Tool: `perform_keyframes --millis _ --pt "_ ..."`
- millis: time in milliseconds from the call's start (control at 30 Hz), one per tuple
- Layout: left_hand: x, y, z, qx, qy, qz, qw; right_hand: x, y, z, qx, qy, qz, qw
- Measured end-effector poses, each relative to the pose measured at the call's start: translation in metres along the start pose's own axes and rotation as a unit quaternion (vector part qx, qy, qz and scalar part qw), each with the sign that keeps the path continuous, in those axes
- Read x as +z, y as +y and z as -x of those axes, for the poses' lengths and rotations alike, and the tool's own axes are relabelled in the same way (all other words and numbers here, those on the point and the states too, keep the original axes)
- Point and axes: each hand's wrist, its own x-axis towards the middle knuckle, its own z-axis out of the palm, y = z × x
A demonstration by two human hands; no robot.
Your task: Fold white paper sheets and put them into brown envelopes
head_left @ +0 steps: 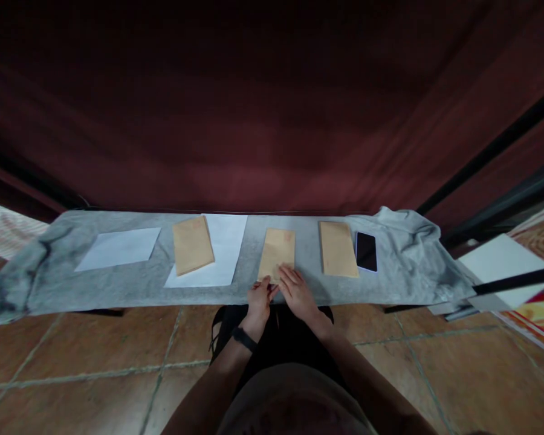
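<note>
A brown paper envelope with a small reddish print at its top right corner lies in front of me on the grey cloth. My left hand, with a dark band at the wrist, has its thumb and fingers pinched on the envelope's near edge. Across the lower right of the same envelope rests my right hand, its fingers stretched out flat. What lies just under the fingertips is hidden.
To the left, a brown envelope stack lies partly over a white paper sheet; farther left is another white sheet. On the right are more brown envelopes and a phone. Grey cloth covers the narrow table before a dark red curtain.
</note>
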Motion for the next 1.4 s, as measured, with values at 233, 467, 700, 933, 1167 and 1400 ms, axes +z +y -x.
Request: perform_keyframes --millis 233,467,700,933,1167,1400 --pt "-0.008 0.008 -0.008 -0.062 -0.029 -0.05 0.996 0.007 0.038 -0.025 -0.047 -0.101 0.125 0.986" --pt "-0.016 0.011 -0.016 -0.098 -0.04 -0.058 0.993 0.001 0.063 -0.092 -0.026 -0.086 0.183 0.979" --pt "-0.019 0.008 -0.018 -0.095 -0.033 -0.063 0.993 0.001 0.073 -0.129 0.041 -0.072 0.19 0.978" --pt "-0.019 0.009 -0.018 -0.101 -0.033 -0.059 0.993 0.01 0.068 -0.113 0.03 -0.072 0.174 0.982" --pt "-0.018 0.01 -0.018 -0.09 -0.034 -0.055 0.994 0.01 0.054 -0.067 -0.026 -0.107 0.139 0.984" --pt "-0.016 0.014 -0.013 -0.09 -0.04 -0.054 0.994 0.008 0.035 -0.016 -0.072 -0.114 0.105 0.985"
